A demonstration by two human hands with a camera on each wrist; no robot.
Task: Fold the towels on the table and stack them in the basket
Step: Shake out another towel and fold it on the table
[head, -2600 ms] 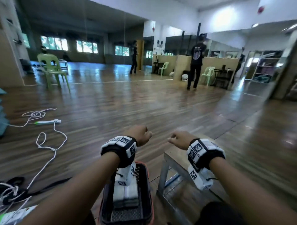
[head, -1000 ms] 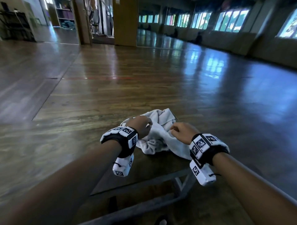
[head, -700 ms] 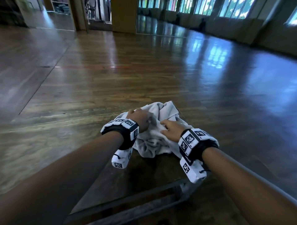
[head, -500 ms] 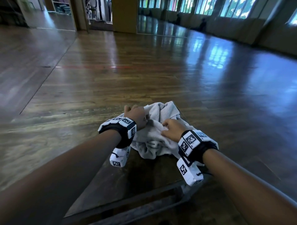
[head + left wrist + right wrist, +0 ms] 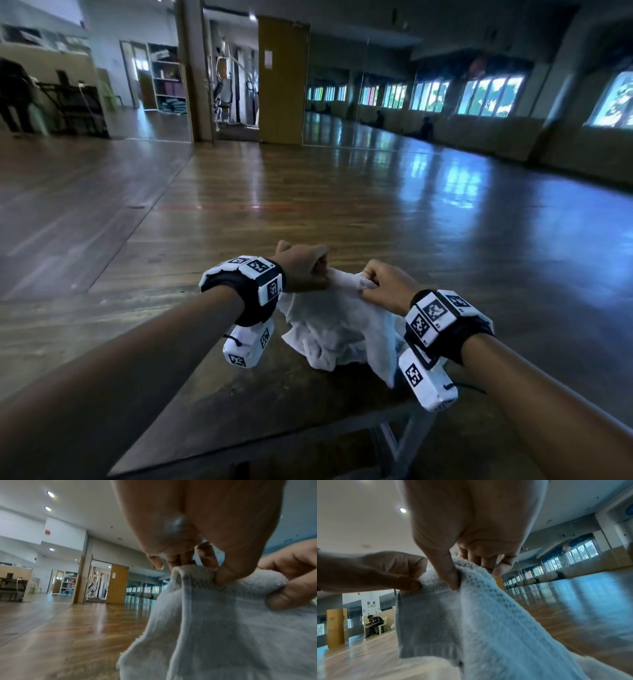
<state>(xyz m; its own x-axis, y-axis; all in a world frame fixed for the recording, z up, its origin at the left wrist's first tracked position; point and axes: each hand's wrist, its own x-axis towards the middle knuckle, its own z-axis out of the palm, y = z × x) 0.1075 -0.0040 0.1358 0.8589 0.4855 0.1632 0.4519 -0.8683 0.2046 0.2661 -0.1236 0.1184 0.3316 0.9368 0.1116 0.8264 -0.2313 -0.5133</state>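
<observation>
Both hands pinch the towel [image 5: 342, 318] edge: left hand [image 5: 301, 269] at 11 o'clock, right hand [image 5: 387, 286] at 1. Only the head view shows the desk [image 5: 274, 404].

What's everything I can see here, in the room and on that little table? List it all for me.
towel: one, white, crumpled on the table, its top edge lifted by both hands
table: one, dark wooden top on a grey metal frame, right in front of the person
floor: polished brown wood, across the whole hall
door: one, light brown wood, far wall
shelf unit: one, white, far left
windows: a row, bright, along the right wall
seated person: one, dark clothes, far off in the right wrist view
wrist cameras: two, black bands with white marker blocks
left hand: pinches the towel's edge
right hand: pinches the same edge
</observation>
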